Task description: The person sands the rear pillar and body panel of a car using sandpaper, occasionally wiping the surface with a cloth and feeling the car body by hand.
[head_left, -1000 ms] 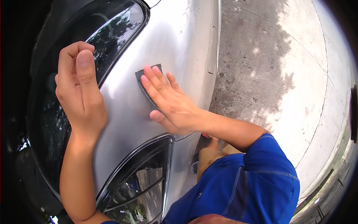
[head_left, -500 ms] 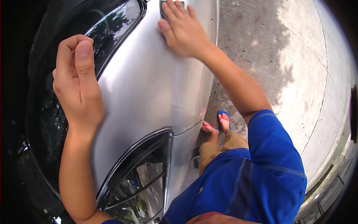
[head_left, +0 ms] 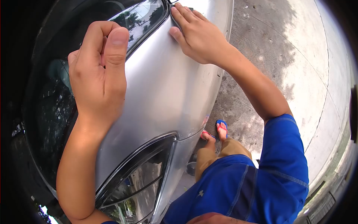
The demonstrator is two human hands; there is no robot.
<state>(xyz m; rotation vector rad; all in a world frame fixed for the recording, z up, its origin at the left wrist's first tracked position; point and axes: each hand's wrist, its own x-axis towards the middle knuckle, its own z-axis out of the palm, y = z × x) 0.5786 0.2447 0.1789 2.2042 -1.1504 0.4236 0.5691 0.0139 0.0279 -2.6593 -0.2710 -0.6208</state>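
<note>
We judged rubbing of silver car panel (head_left: 156, 93) in hand. Right hand (head_left: 201, 39) lay flat, grip unclosed, over dark pad (head_left: 174, 18) on panel beside window trim (head_left: 150, 34). Left hand (head_left: 99, 71): loosely half-curled, nothing seen inside. Next stroke, we judged, called for even palm pressure, clear of trim.

Free room over the silver panel (head_left: 160, 89) borders the left hand (head_left: 97, 71).

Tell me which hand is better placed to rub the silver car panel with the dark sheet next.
Probably the right hand: its fingers lie over the dark sheet on the silver panel. The left hand is curled, apart from the sheet, in front of the dark window.
</note>
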